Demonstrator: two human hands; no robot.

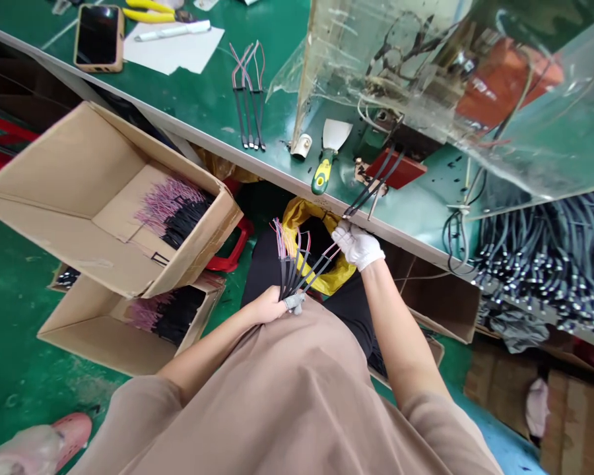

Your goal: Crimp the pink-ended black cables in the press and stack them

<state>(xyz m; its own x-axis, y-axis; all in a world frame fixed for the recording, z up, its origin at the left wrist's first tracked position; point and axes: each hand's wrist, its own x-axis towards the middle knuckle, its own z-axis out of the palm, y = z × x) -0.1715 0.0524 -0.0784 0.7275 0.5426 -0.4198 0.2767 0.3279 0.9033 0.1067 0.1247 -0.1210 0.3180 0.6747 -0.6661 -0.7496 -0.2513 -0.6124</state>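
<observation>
Here's the left hand (270,305), closed tight around a fan of black cables (292,277), a grey fingertip cover (294,302) showing on its fingers! Pink and purple wire ends (280,239) flare out of the top of that bunch, right over the lap. Over to the right hand (356,245), in a white glove, fingers pressed together at two black cables (373,183) that run up across the bench edge toward a red block (396,168); the exact pinch is partly hidden by the glove. Just below the hands, a yellow plastic bag (307,218) sits on black trousers (297,257).

On the green bench (212,112), there's a scraper (325,158) with a yellow-green handle, and a small bunch of finished-looking cables (247,99) lying to its left. Further up: a phone (98,38), yellow pliers (148,13) and a sheet of paper (173,49). A clear plastic shield (376,66) hangs over the machine at the right.

Down on the left, two cardboard boxes (109,204) hold more pink-tipped cables (171,211), and a big heap of grey cables (539,264) fills the right side!
</observation>
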